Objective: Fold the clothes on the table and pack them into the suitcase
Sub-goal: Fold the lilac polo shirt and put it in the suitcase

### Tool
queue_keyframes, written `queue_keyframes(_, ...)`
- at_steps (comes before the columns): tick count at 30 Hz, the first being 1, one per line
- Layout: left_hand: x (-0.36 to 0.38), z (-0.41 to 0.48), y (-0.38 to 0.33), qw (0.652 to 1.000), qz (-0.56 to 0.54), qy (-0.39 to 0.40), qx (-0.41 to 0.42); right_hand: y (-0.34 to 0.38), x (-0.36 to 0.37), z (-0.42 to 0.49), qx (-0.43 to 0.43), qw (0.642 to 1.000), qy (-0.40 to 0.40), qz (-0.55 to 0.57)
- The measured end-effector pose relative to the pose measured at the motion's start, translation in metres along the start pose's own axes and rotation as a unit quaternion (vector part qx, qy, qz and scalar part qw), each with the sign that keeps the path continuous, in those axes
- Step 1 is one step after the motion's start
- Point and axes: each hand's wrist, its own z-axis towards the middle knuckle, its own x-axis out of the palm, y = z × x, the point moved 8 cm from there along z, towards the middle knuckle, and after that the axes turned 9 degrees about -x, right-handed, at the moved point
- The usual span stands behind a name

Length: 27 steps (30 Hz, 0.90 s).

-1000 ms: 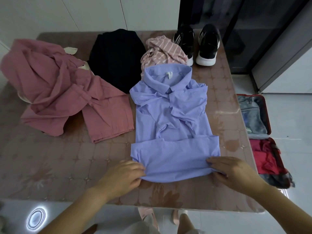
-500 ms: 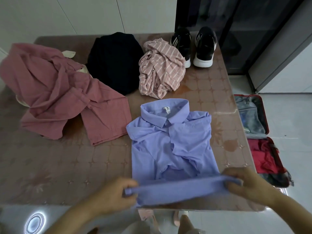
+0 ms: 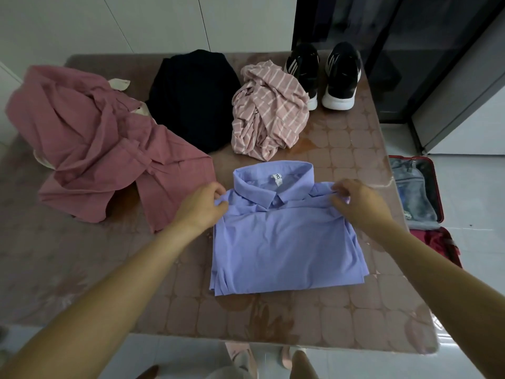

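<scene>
A lilac collared shirt (image 3: 287, 250) lies folded into a rectangle on the table (image 3: 82, 283), collar at the far end. My left hand (image 3: 203, 205) pinches the folded hem at the shirt's left shoulder. My right hand (image 3: 358, 202) pinches the same hem at the right shoulder. An open red suitcase (image 3: 437, 192) sits on the floor right of the table, with grey and red clothes inside.
A crumpled dusty-pink garment (image 3: 95, 149) covers the table's left. A black garment (image 3: 194, 97) and a pink striped one (image 3: 267, 110) lie at the back, beside a pair of black sneakers (image 3: 325, 75). A dark glass door stands behind.
Both hands lifted the shirt's bottom hem from the near edge and carried it up over the body to the shoulders, folding the shirt in half. The shirt also slid toward me.
</scene>
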Motion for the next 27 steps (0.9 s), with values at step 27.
queue_keyframes(27,0.041,-0.003,-0.023,0.978,0.165,0.05,0.118,0.029,0.04,0.012,-0.198,0.949,0.166,-0.18)
